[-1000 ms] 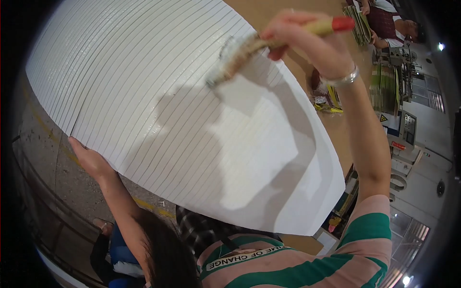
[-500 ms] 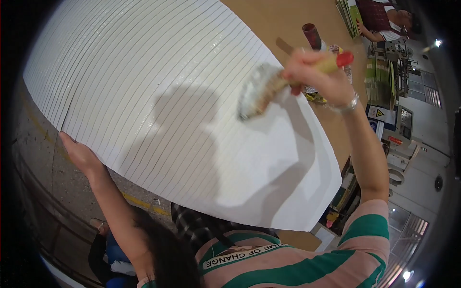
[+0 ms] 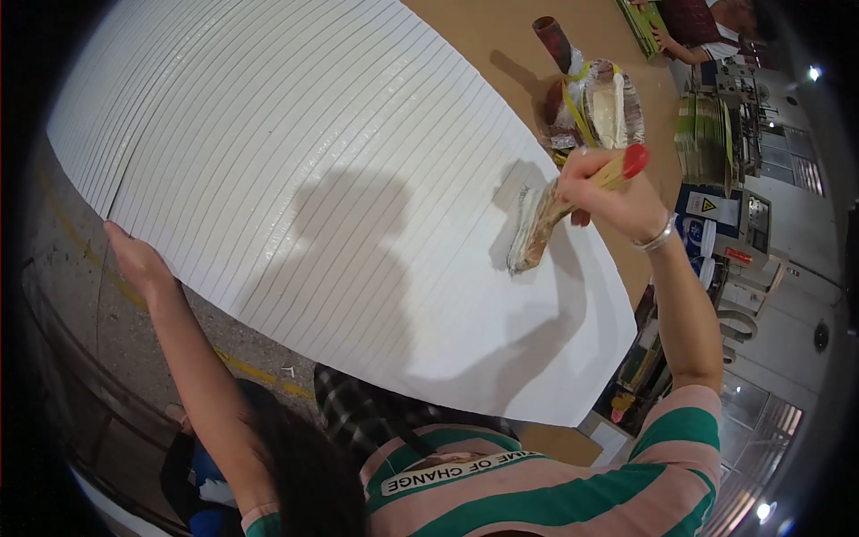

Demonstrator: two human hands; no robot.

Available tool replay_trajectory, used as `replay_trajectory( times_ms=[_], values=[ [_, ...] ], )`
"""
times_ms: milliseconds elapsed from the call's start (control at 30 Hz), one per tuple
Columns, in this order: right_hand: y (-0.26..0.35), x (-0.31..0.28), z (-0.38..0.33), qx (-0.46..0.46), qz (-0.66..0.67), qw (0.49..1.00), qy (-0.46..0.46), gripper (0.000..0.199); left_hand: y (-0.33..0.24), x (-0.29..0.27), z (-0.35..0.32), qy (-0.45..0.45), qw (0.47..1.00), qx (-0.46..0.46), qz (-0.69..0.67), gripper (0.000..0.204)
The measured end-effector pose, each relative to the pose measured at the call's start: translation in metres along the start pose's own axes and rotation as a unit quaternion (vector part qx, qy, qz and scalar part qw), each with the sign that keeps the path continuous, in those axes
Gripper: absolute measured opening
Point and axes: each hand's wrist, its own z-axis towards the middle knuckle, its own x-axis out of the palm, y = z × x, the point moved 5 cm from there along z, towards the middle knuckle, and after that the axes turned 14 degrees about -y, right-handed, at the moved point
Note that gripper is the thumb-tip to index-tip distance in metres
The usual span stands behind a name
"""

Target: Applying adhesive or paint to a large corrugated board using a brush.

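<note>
White sheets [image 3: 295, 170] lie fanned out across the table, their edges overlapping in narrow strips with a wet-looking sheen in places. My right hand [image 3: 613, 192] is closed round the wooden handle of a wide brush [image 3: 541, 228] with a red handle end. The brush's pale bristles are over the right part of the sheets; whether they touch cannot be made out. At the left edge of the fan, my left hand [image 3: 143, 264] grips the sheets' border, its fingers partly hidden.
Beyond the sheets, a plastic-wrapped container [image 3: 610, 112] of white paste and a dark red cylinder [image 3: 552, 43] stand on the brown table [image 3: 474, 36]. At top right, another person's hand [image 3: 662, 40] holds green sheets [image 3: 640, 27]. A green stack [image 3: 702, 134] is at right.
My right hand has moved the brush nearer to me and slightly right, uncovering the paste container. My left hand has shifted slightly along the sheets' edge.
</note>
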Motion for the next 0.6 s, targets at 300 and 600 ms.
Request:
replay_trajectory(
  times_ms=[300, 600],
  values=[
    [-0.006, 0.0, 0.003, -0.115, 0.068, 0.99, -0.044, 0.018, 0.007, 0.004, 0.022, 0.018, 1.0, 0.006, 0.007, 0.061],
    [-0.012, -0.008, -0.002, -0.139, 0.153, 0.976, -0.073, 0.02, -0.002, 0.012, 0.009, 0.055, 0.98, -0.109, -0.155, 0.063]
  ],
)
